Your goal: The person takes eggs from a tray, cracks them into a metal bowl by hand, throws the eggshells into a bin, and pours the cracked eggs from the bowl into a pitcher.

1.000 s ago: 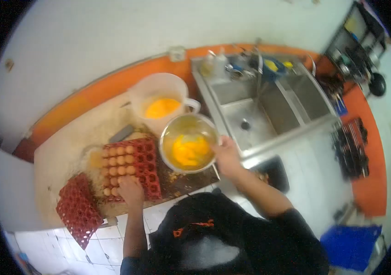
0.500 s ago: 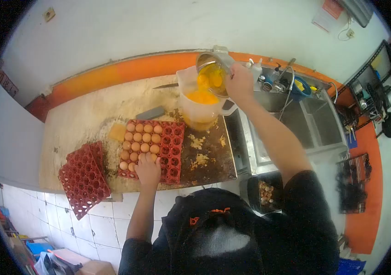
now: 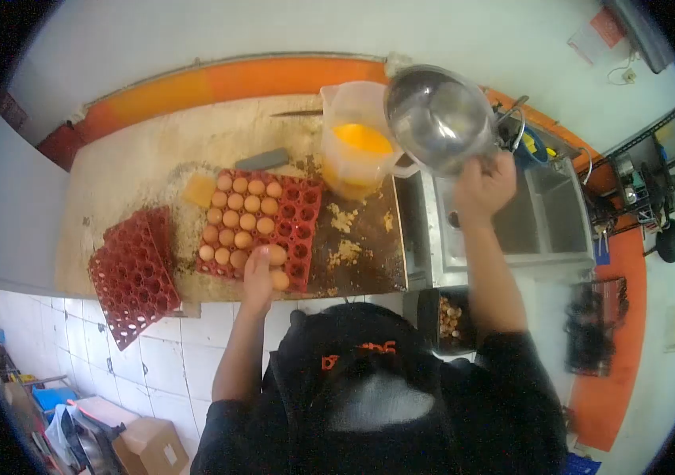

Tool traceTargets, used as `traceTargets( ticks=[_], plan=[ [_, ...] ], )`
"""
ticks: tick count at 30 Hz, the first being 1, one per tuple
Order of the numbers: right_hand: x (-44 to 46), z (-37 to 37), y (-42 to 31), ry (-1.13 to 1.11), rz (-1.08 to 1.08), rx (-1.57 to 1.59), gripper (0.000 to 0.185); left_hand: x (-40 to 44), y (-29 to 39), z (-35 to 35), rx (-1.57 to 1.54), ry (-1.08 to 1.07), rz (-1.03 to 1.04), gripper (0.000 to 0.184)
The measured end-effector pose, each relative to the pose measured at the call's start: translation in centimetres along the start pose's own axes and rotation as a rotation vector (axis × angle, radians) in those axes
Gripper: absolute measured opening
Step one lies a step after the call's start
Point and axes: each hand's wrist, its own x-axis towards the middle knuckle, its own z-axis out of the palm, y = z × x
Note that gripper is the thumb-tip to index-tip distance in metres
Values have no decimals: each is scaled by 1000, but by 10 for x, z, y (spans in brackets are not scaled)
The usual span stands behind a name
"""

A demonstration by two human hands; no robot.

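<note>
My left hand (image 3: 258, 283) is closed around eggs (image 3: 278, 279) at the near edge of a red egg tray (image 3: 306, 214). Rows of brown eggs (image 3: 239, 203) fill the tray's left part; its right cells hold none. My right hand (image 3: 486, 188) grips the rim of a metal bowl (image 3: 439, 119), raised and tilted, with no yolk visible in it. Just left of the bowl stands a translucent jug (image 3: 353, 107) with orange-yellow egg inside.
Stacked red trays (image 3: 133, 269) lie at the table's left end. A yellow sponge-like piece (image 3: 199, 191), a grey block (image 3: 262, 159) and a knife (image 3: 296, 113) lie behind the eggs. Right are a steel sink (image 3: 512, 229) and a black bin (image 3: 448, 321) holding shells.
The bowl went from beside the tray to over the jug, its egg poured out, then moved right. My left hand has picked up eggs from the tray.
</note>
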Motion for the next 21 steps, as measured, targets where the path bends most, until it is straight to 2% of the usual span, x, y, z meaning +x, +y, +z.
traceTargets(
  ticks=[1,2,4,5,6,8,10,13,14,16,17,18,20,21],
  plan=[
    [-13,-15,0,-3,229,89,12,-3,4,3,-141,-16,-83,35],
    [-29,-31,11,-23,245,79,12,-5,10,7,-137,-9,-109,35],
    [-76,-54,48,-220,399,59,9,-6,21,16,-513,-3,-270,39],
    [-105,-57,56,-284,555,235,11,-4,18,11,-591,-172,-331,44],
    [-128,-57,55,-338,709,416,14,-3,21,15,-580,-167,-346,44],
    [-151,-51,33,-470,1045,267,17,-3,30,30,-806,-373,-432,47],
    [-206,-46,60,-481,1211,492,15,-1,27,41,-862,-437,-495,49],
    [-250,-38,72,-521,1345,567,14,1,25,64,-886,-572,-524,53],
    [-255,-41,77,-505,1359,566,14,1,22,69,-874,-576,-540,53],
    [-253,-47,80,-720,1239,303,18,-3,27,86,-656,-476,-529,51],
    [-252,-54,81,-777,961,109,26,-4,28,91,-642,-483,-540,51],
    [-237,-60,72,-764,975,109,26,-5,28,96,-546,-537,-478,47],
    [-211,-66,55,-659,509,136,31,-6,32,110,-440,-600,-422,44],
    [-217,-66,59,-771,647,413,36,-7,36,118,-289,-666,-352,36]
  ],
)
